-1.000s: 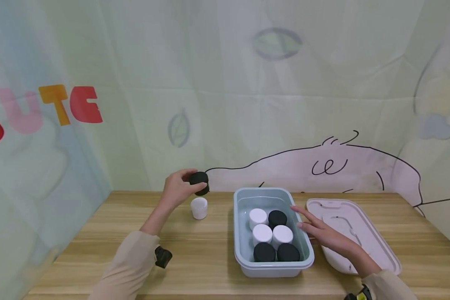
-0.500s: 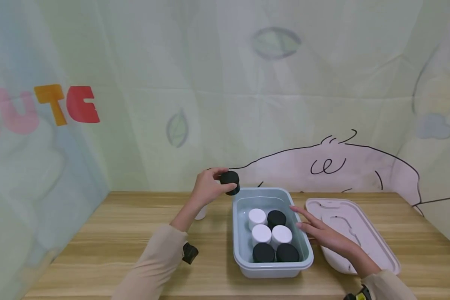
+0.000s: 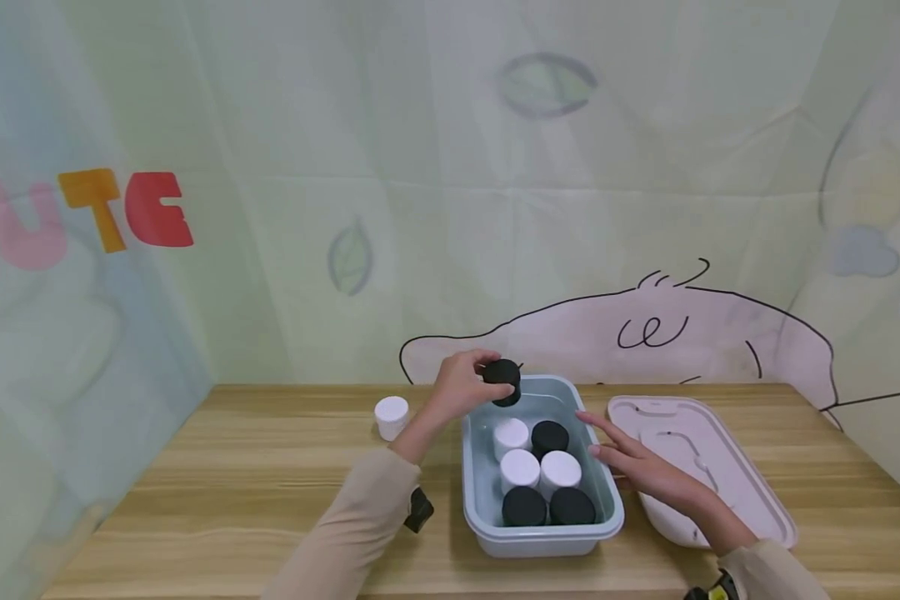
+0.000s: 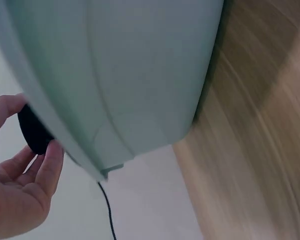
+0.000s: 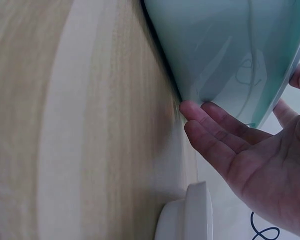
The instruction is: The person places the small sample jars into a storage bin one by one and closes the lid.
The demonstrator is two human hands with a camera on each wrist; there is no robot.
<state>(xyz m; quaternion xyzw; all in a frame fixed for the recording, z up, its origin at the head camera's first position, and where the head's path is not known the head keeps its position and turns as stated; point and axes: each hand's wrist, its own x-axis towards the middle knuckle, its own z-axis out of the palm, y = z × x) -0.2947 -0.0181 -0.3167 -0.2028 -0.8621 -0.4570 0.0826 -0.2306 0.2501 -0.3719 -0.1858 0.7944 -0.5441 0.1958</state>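
Observation:
My left hand (image 3: 459,388) pinches a small round black jar (image 3: 502,382) between thumb and fingers, above the far left corner of the light blue plastic bin (image 3: 471,492). The left wrist view has the black jar (image 4: 34,130) partly hidden behind the bin's rim. Inside the bin, toward its near end, stand three white jars (image 3: 520,469) and three black jars (image 3: 524,506). My right hand (image 3: 648,471) rests at the bin's right rim with fingers spread. In the right wrist view, several fairly straight fingers lie along the bin's outer wall (image 5: 214,50).
A white jar (image 3: 392,418) stands on the wooden table (image 3: 285,492) left of the bin. To the right, a pale pinkish lid (image 3: 727,475) lies on the table, partly under my right forearm. A printed cloth backdrop (image 3: 420,167) rises behind the table.
My left hand has carried the black jar rightward from over the white jar to above the bin's far left corner. The right hand has stayed at the rim.

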